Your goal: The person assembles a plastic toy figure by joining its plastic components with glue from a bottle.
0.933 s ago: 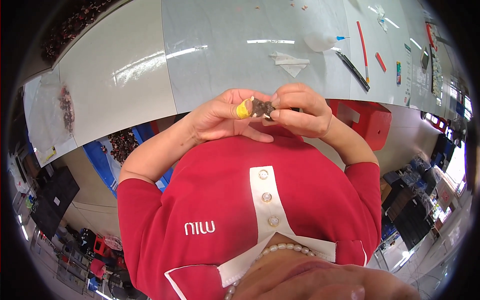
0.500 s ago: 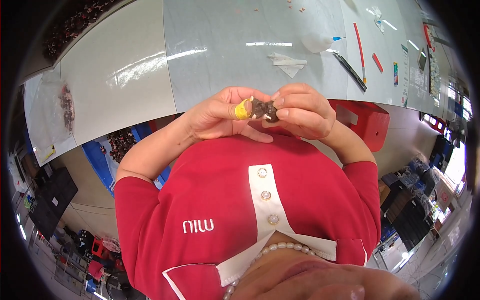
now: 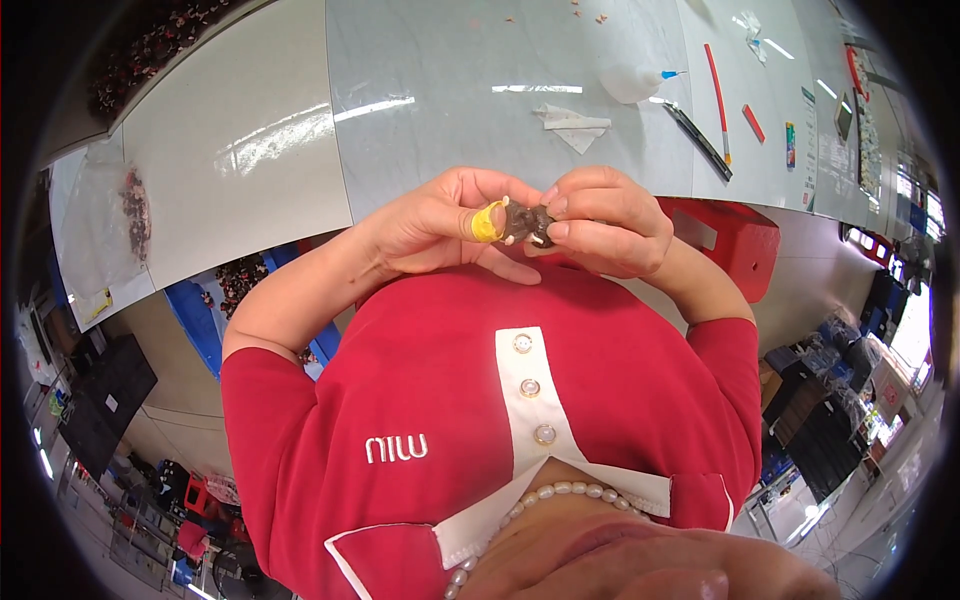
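Observation:
Just in front of my chest, at the table's near edge, both hands meet on a small dark brown figurine (image 3: 524,224) with pale bits on it. My left hand (image 3: 432,222) pinches its left end between thumb and fingers, and yellow tape (image 3: 487,222) wraps that thumb. The lower fingers of this hand stretch out below the piece. My right hand (image 3: 614,222) grips the right end with thumb and fingertips. Fingers cover part of the figurine, and I cannot tell whether it is one piece or two pressed together.
On the table (image 3: 440,150) lie a crumpled white tissue (image 3: 575,127), a white bottle with a blue needle tip (image 3: 632,84), black pens (image 3: 698,142) and a red brush (image 3: 717,100). A red plastic stool or bin (image 3: 735,250) stands right, a blue crate (image 3: 195,320) left. A plastic bag (image 3: 100,215) lies far left.
The figurine has turned slightly between my fingers, and its two dark parts look closer together. Both hands keep their hold in nearly the same place.

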Action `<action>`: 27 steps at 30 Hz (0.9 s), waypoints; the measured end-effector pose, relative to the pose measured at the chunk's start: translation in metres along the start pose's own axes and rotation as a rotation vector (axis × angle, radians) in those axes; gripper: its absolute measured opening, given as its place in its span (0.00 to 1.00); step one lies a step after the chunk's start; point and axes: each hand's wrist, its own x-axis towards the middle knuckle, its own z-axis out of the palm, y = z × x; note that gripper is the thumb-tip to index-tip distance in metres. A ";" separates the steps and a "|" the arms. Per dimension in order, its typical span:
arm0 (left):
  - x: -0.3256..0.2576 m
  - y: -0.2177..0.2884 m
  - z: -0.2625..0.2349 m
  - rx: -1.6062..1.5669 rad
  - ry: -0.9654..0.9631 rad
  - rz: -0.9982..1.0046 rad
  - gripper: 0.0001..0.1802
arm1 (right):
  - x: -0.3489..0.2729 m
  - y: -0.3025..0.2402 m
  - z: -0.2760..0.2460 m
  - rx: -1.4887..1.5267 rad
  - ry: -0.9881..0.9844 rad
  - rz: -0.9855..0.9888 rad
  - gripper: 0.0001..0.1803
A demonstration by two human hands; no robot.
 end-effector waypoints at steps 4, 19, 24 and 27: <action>0.001 0.001 0.002 0.019 0.014 0.001 0.20 | 0.000 0.001 0.001 -0.012 0.026 -0.012 0.13; -0.002 0.006 0.020 0.136 0.082 -0.030 0.22 | 0.007 -0.005 -0.003 -0.048 0.011 -0.117 0.14; 0.000 0.010 0.021 0.209 0.069 -0.030 0.22 | 0.008 -0.001 -0.001 -0.067 0.038 -0.226 0.12; -0.001 0.011 0.020 0.262 0.043 -0.022 0.22 | 0.005 -0.001 -0.003 -0.044 -0.013 -0.240 0.13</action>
